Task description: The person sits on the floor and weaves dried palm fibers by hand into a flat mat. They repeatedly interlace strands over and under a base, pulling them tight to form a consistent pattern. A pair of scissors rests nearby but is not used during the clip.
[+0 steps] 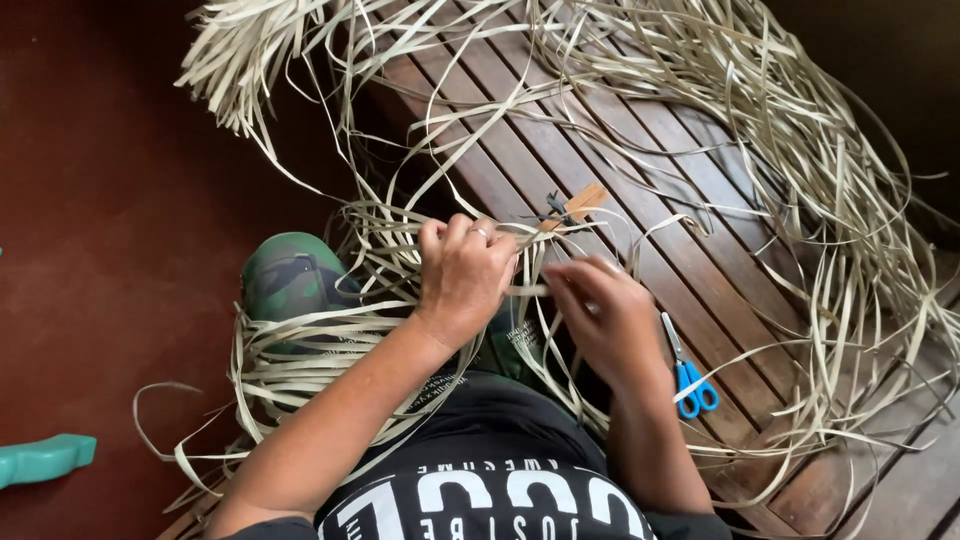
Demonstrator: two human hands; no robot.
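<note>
My left hand [463, 275], with a ring on one finger, is closed around a bunch of pale dried leaf strips [390, 235] that run across my lap. My right hand [605, 315] pinches one of these strips just to the right of the left hand, fingers together on it. The strips loop over my knee in camouflage trousers [292, 277] and trail to the left. A small wooden-handled tool with a dark tip [572, 205] lies on the slatted wooden bench [560, 150] just beyond my hands.
Blue-handled scissors [688, 375] lie on the bench right of my right wrist. A large tangled heap of strips [800, 150] covers the bench's far and right side. Dark red floor [100, 250] lies left, with a teal plastic object [45, 458] at the lower left.
</note>
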